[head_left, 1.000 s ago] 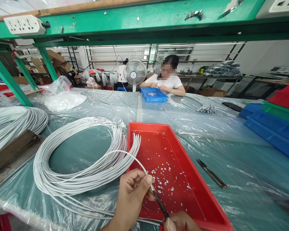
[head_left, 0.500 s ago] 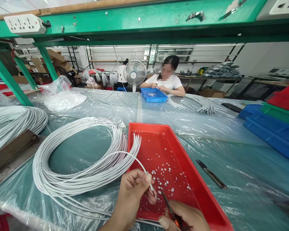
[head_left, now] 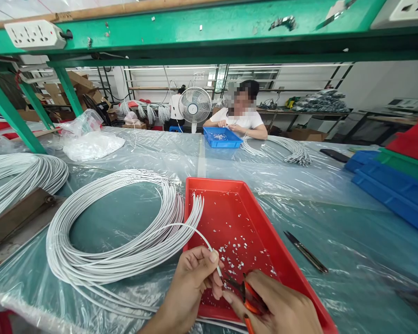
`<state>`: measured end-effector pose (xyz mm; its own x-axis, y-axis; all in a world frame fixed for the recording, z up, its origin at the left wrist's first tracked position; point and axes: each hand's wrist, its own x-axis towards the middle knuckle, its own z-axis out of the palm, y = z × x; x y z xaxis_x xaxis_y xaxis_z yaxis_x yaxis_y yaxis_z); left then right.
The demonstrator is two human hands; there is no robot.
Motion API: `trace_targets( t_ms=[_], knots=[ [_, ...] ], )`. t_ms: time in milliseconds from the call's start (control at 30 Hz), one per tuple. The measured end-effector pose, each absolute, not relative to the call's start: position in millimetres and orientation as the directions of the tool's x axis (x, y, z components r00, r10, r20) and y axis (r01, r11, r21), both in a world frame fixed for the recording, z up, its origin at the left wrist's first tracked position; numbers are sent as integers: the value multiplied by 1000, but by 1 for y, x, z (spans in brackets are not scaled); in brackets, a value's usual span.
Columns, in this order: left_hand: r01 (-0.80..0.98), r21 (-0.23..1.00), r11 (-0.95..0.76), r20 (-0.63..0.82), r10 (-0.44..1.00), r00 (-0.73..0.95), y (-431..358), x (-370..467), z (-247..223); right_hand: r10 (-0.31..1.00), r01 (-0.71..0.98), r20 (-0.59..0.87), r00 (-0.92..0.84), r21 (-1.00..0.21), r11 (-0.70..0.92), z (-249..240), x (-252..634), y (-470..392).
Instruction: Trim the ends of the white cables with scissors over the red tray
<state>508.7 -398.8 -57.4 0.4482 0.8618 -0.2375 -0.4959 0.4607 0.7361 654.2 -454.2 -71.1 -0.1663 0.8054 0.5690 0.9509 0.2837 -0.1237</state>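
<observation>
My left hand (head_left: 198, 273) pinches a white cable (head_left: 206, 242) near its end, above the red tray (head_left: 264, 218). That cable curves out of a large coil of white cables (head_left: 73, 232), whose other ends lie over the tray's left rim. In my right hand (head_left: 282, 297) is a pair of orange-handled pliers (head_left: 251, 297), gripped around the handles. Their dark jaws are close to the cable's tip by my left fingers; whether they touch it I cannot tell. Small silvery and white scraps (head_left: 237, 253) are scattered over the tray floor.
Thread snips (head_left: 305, 251) lie right of the tray. Another cable coil (head_left: 28, 181) is at the left, behind a metal bar (head_left: 21, 215). Stacked bins (head_left: 393, 185) stand at the right. Across the table, a co-worker (head_left: 242, 111) works over a blue tray (head_left: 223, 138). A green beam (head_left: 195, 32) spans overhead.
My right hand has moved up and left, bringing the pliers to the cable end, and the pliers' handles now show spread. My left hand stays nearly still, pinching the cable.
</observation>
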Motion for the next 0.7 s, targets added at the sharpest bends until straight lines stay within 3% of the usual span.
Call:
trace_targets(
  t_ms=[367,700],
  knots=[
    [-501,668,549,-278,810,517,-396,510,-60,837,950,500,-222,-81,301,-68,657,-454],
    [-518,579,630,-326,761,561,-394,510,-62,748,946,603,-278,36,322,-68,659,-453]
  ],
)
